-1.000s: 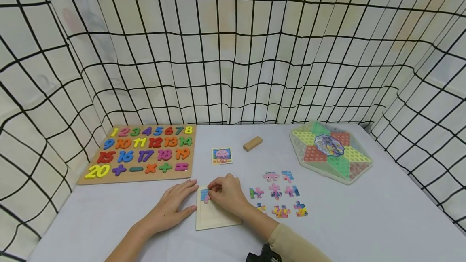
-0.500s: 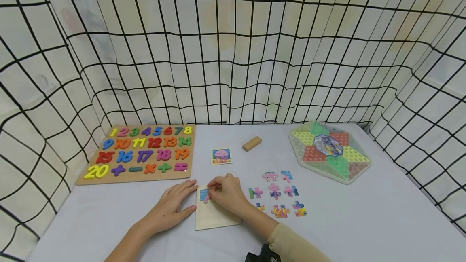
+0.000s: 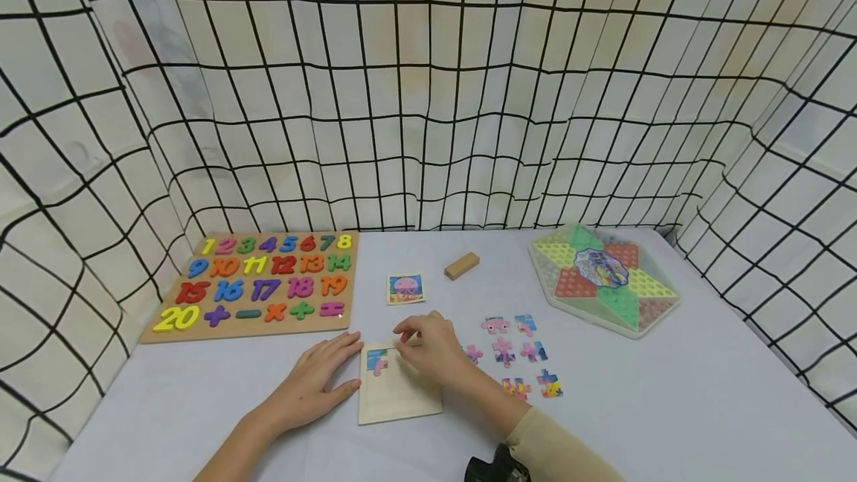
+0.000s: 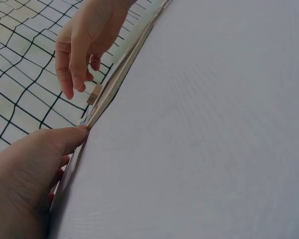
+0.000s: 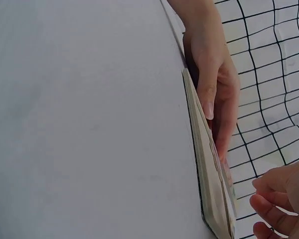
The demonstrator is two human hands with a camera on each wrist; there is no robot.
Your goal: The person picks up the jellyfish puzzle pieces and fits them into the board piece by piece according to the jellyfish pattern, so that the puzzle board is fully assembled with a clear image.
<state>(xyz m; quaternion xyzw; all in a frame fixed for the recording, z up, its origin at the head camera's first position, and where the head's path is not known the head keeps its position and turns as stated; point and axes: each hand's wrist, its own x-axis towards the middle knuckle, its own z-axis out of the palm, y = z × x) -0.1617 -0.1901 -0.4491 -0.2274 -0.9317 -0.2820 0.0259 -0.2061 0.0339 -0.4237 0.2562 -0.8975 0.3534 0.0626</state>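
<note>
a tall black mesh (image 3: 430,65) is standing along the back and both sides, with pale, patchy sheeting showing behind it. in front of it, a worktop (image 3: 636,407) is spreading out under a white cloth.

at the back left, a tan wooden number board (image 3: 249,326) is lying flat, showing colourful numerals 1 to 20 and arithmetic signs. at the back right, a clear hexagonal game board (image 3: 601,281) is displaying green, yellow and red triangles around a printed label.

from the near side, a person's two hands are working at the centre. the left hand (image 3: 321,374) is resting on the worktop with fingers extended, the thumb standing apart from them and touching the left edge of a shallow pale wooden tray (image 3: 400,396). the right hand (image 3: 431,348), below a beige sleeve (image 3: 562,448), is hovering over the tray's upper right part, its fingers bending loosely and staying slightly apart.

the tray is lying flat just beside the left hand. beyond it, a small picture card (image 3: 405,289) is showing a pink sea creature, and a plain wooden block (image 3: 462,266) is lying to the card's right.

right of the tray, loose puzzle pieces (image 3: 504,352) are lying in rows, the right arm partly covering them. one blue-and-pink piece (image 3: 377,360) is sitting in the tray's upper left corner.
</note>
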